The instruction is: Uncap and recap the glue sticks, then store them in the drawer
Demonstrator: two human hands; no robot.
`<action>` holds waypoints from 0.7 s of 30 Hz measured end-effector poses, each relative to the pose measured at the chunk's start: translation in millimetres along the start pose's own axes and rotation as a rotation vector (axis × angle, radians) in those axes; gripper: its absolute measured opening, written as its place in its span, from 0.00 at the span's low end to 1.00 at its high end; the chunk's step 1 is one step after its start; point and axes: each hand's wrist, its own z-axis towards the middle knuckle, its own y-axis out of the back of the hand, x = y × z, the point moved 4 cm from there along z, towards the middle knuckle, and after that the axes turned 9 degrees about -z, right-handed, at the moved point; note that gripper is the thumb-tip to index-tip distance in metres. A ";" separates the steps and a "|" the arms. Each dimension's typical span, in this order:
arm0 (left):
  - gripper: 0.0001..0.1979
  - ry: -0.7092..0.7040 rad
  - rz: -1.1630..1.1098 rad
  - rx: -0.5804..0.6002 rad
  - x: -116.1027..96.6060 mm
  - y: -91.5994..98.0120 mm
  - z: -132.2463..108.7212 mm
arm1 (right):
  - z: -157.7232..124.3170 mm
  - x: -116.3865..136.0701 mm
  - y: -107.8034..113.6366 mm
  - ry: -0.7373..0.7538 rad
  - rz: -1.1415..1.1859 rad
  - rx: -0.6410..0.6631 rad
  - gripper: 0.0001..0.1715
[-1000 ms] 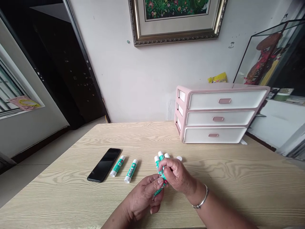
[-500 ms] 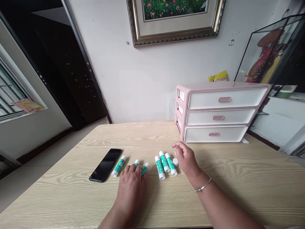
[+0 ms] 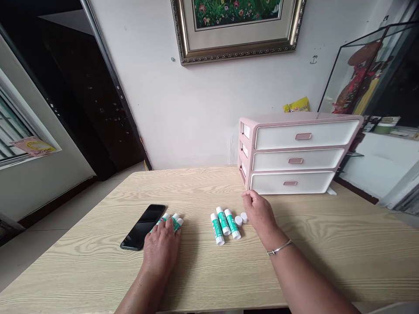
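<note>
My left hand (image 3: 161, 245) is closed over several green-and-white glue sticks (image 3: 178, 223) lying side by side, and its fingers cover most of them. Their white ends poke out past the fingertips. In the middle of the table lie three more glue sticks (image 3: 223, 221), close together and touching or nearly so. Just right of those are two small white caps (image 3: 238, 221). My right hand (image 3: 260, 213), with a silver bangle at the wrist, rests beside the caps with its fingers curled in; whatever is inside them is hidden.
A black phone (image 3: 143, 227) lies left of my left hand. The pink-and-white drawer unit (image 3: 296, 159) stands behind my right hand, a yellow packet (image 3: 297, 105) visible above it. The wooden table (image 3: 209, 279) borders a white wall at the back.
My left hand has slid left with glue sticks, bringing them beside the one near the phone. My right hand has shifted slightly, and a second white cap now shows beside it.
</note>
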 end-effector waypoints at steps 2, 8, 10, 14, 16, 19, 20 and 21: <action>0.22 0.020 0.006 0.005 3.4 1.0 0.2 | 3.7 -3.2 4.6 -0.060 -0.133 0.054 0.20; 0.23 0.022 -0.034 -0.033 13.0 -2.9 -0.4 | 2.4 -11.5 -8.1 -0.078 -0.300 0.322 0.18; 0.22 -0.008 -0.115 -0.063 9.7 -5.3 -2.0 | 0.8 -13.7 -15.2 -0.059 -0.306 0.362 0.18; 0.19 -0.111 -0.380 0.012 -15.9 -8.3 -6.2 | 0.2 -17.0 -23.6 -0.040 -0.269 0.382 0.17; 0.18 -0.134 -0.482 0.085 -33.1 -5.6 -7.8 | 1.1 -18.7 -24.6 -0.035 -0.258 0.374 0.18; 0.16 -0.152 -0.541 0.173 -55.0 2.0 -8.2 | 3.3 -22.1 -23.1 -0.047 -0.242 0.345 0.19; 0.16 -0.157 -0.551 0.202 -60.5 3.5 -7.9 | 4.0 -23.2 -22.4 -0.055 -0.236 0.338 0.20; 0.16 -0.160 -0.560 0.226 -65.0 4.3 -7.4 | 4.6 -24.1 -21.9 -0.063 -0.231 0.333 0.20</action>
